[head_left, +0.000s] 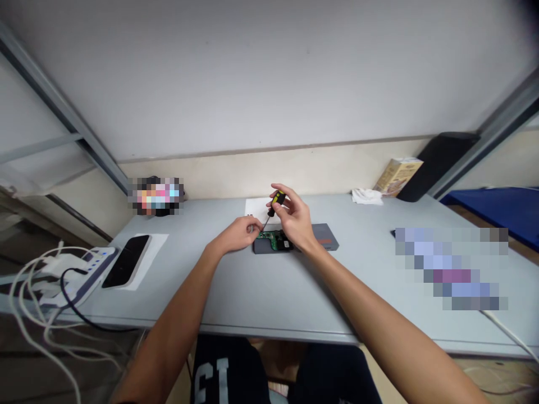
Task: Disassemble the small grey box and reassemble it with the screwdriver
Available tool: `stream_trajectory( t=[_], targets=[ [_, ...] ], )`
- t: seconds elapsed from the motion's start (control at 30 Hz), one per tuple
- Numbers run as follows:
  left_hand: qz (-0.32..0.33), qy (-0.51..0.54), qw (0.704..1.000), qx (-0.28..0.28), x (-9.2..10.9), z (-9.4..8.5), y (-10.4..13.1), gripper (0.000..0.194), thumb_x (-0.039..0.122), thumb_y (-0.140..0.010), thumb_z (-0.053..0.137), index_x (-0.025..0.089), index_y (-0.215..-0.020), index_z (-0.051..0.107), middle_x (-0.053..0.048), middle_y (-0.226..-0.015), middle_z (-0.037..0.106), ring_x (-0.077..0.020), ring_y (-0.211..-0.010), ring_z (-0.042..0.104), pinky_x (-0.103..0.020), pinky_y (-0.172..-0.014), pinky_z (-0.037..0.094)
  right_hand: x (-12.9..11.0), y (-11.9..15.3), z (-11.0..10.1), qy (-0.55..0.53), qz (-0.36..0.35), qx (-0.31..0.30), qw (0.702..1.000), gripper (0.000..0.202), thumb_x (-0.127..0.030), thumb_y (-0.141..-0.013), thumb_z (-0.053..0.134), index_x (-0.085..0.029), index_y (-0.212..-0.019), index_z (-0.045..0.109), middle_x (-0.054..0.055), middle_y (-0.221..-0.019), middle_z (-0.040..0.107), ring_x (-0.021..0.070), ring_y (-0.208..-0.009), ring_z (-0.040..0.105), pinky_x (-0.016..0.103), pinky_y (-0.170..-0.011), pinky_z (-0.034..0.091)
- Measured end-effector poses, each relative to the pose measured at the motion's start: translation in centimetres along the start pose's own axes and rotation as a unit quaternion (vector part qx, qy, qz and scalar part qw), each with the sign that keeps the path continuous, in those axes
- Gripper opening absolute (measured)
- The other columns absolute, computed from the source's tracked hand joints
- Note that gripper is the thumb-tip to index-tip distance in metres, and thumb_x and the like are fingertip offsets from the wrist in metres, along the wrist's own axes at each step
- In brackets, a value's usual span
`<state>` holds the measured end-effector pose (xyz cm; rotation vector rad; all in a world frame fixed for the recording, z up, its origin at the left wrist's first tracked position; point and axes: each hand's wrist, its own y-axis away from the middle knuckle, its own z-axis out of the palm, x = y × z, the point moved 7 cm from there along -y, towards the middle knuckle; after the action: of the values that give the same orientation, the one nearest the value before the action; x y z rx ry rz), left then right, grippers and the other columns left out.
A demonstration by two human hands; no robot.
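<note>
A grey device (263,246) with an exposed green circuit board (275,240) lies on the table in front of me. My right hand (295,216) is closed around a black and yellow screwdriver (278,199), tilted, its shaft pointing down to the board's upper left part. My left hand (243,233) is at the device's left end, thumb and fingers curled together near the screwdriver tip; what they pinch, if anything, is too small to make out. A grey case part with an orange mark (328,237) lies beside the device, partly behind my right hand.
White paper (255,207) lies behind the device. At the left are a phone (127,261) and a power strip (95,275) with tangled cables. Tissue (366,196), a yellow box (398,177) and a black speaker-like object (438,165) stand at the back right. Blurred items flank both sides.
</note>
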<state>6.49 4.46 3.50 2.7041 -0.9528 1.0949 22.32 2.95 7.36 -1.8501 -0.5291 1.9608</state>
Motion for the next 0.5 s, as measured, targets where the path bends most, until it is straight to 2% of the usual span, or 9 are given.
stream_trajectory(
  t=[0.33,0.5],
  targets=[
    [0.004,0.0,1.0,0.009,0.2,0.0,0.0,0.016,0.02,-0.088,0.06,0.017,-0.092,0.075,-0.004,-0.088,0.067,-0.016,-0.075,0.056,-0.028,-0.073,0.046,0.1,-0.3,-0.6,0.023,0.006,0.013,1.0,0.043,-0.036,-0.094,0.06,-0.031,-0.136,0.061,0.007,-0.12,0.063,0.019,-0.097,0.067,0.039,-0.089,0.062],
    [-0.002,-0.002,0.999,0.037,-0.2,-0.2,-0.2,0.016,0.027,-0.091,0.063,0.017,-0.088,0.076,-0.004,-0.087,0.069,-0.0165,-0.077,0.059,-0.029,-0.076,0.048,0.1,-1.0,-2.2,0.01,-0.004,0.058,0.998,0.042,-0.037,-0.092,0.063,-0.03,-0.133,0.06,0.005,-0.114,0.063,0.0183,-0.091,0.071,0.038,-0.088,0.061]
  ],
)
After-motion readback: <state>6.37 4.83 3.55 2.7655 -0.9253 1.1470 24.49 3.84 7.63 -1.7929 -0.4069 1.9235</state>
